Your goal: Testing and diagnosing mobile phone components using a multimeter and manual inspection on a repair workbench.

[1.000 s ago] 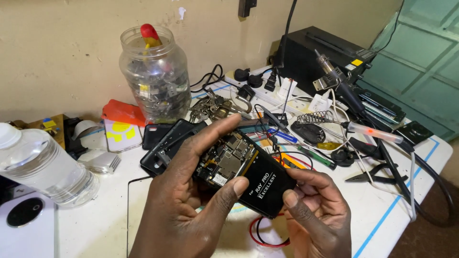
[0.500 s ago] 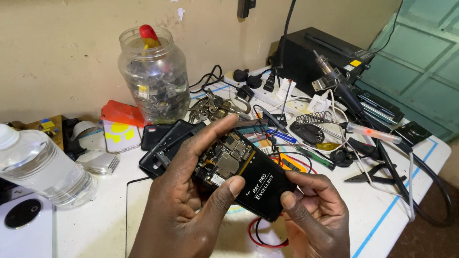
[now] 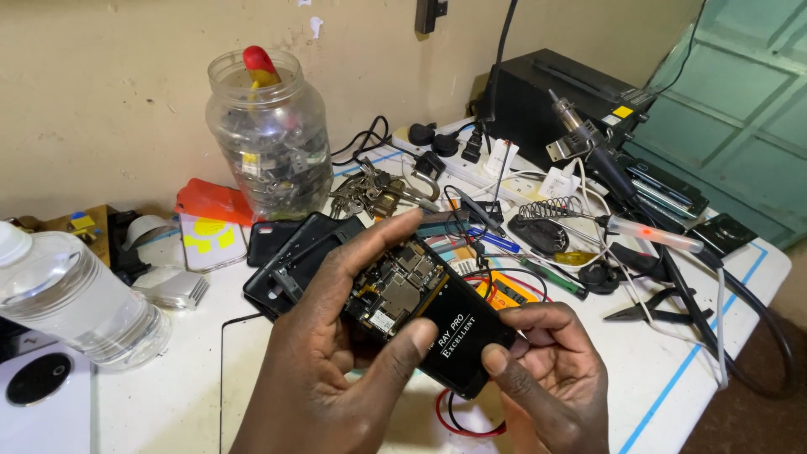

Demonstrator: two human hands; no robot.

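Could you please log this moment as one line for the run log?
left hand: grips opened phone | right hand: fingers at phone's lower end | behind: plastic jar, pliers

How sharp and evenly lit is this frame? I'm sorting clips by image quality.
Head view: soft, even light, no harsh shadows; opened phone and both hands, left hand and right hand, are sharp; mild glare on the plastic jar and bottle; slight wide-angle bend at edges.

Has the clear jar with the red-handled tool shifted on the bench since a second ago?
No. The jar stands against the wall beside the orange case, as before.
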